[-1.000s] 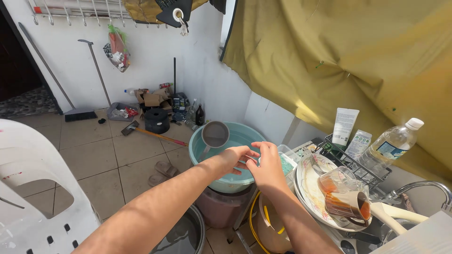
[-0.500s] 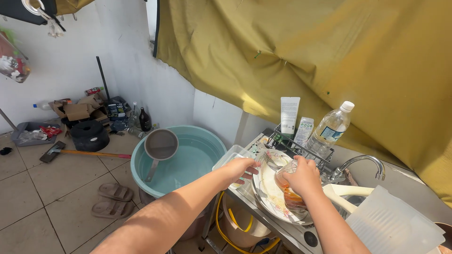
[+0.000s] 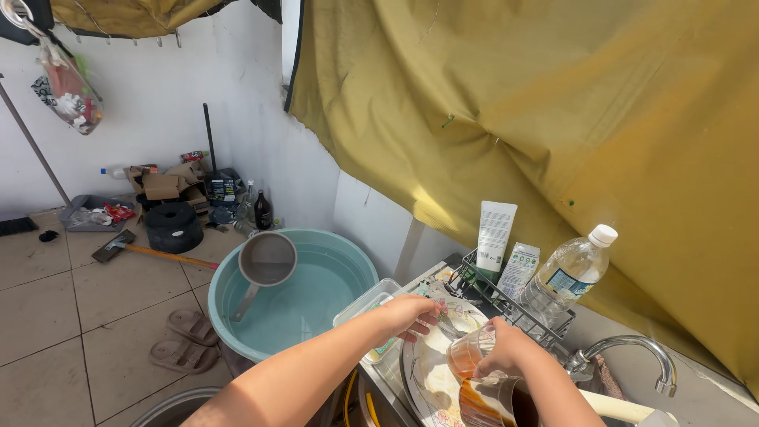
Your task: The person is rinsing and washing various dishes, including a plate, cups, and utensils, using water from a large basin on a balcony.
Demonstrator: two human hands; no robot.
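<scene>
Two hands now work over the plate (image 3: 431, 372) by the sink: the right hand (image 3: 506, 356), which half a second ago gripped the glass (image 3: 466, 356), still wraps it, tilted above the plate, while the left hand (image 3: 411, 316) has moved from the tub (image 3: 364, 296) to the fork (image 3: 449, 328), fingers loosely curled.

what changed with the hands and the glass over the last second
Both hands left the teal basin and moved right to the dishes. The right hand took hold of a clear glass of brown liquid; the left hand now rests at the plate rim. The scoop in the basin and the water bottle stayed put.
</scene>
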